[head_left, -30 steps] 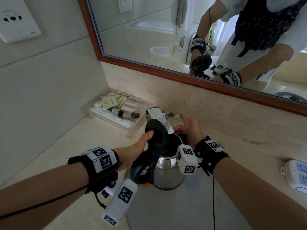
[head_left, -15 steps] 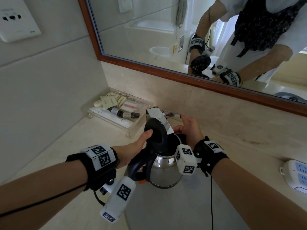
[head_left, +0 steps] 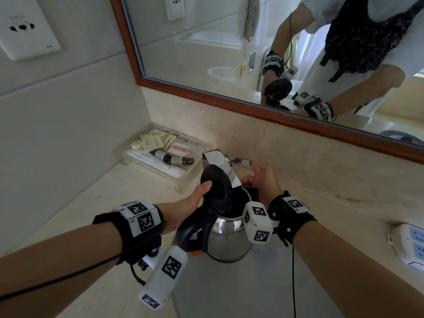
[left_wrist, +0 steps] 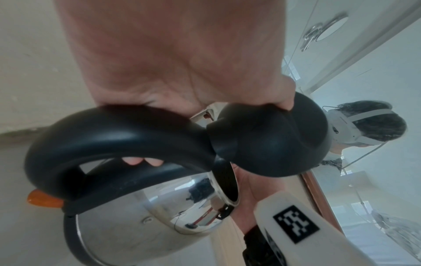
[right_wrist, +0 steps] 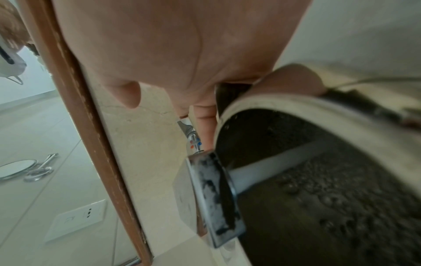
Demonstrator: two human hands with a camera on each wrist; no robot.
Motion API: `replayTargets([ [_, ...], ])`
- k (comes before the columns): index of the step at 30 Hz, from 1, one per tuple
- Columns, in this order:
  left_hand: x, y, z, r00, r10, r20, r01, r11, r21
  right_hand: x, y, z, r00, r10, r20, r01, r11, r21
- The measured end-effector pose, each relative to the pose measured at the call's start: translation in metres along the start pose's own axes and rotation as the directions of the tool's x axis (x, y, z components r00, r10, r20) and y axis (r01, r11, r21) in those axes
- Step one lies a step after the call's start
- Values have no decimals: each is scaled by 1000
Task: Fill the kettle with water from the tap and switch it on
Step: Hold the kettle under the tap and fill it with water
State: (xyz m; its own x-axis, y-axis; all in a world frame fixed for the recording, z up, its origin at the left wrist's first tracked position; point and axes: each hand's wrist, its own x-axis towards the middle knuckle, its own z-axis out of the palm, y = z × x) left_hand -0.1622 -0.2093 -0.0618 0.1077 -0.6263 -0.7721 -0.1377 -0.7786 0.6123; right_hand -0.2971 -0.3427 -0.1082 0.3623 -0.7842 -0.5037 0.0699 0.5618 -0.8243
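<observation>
A steel kettle (head_left: 227,239) with a black handle hangs over the sink under the chrome tap spout (head_left: 220,166). My left hand (head_left: 183,210) grips the handle, and its thumb props the black lid (head_left: 215,187) upright. In the right wrist view a water stream (right_wrist: 273,165) runs from the tap spout (right_wrist: 214,198) into the kettle (right_wrist: 330,180), where the water bubbles. My right hand (head_left: 263,180) pinches the kettle's pouring lip between thumb and fingers, with its fingertips beside the tap lever (head_left: 242,160). The orange switch (left_wrist: 43,198) sits at the handle's base.
A clear tray of toiletries (head_left: 137,157) stands on the counter at the back left. A white power strip (head_left: 410,244) lies at the right edge. The wood-framed mirror (head_left: 252,53) runs along the back wall, with a socket plate (head_left: 25,28) on the left wall.
The kettle and my left arm have shifted very slightly to the left. Both hands keep the same hold.
</observation>
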Motion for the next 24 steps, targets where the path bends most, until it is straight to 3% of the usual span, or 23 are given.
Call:
replayTargets([
  [24,1,3,4,1000,-22,3,23,998,-53,2,-1,-3,997,33,75,-32,999,-15],
])
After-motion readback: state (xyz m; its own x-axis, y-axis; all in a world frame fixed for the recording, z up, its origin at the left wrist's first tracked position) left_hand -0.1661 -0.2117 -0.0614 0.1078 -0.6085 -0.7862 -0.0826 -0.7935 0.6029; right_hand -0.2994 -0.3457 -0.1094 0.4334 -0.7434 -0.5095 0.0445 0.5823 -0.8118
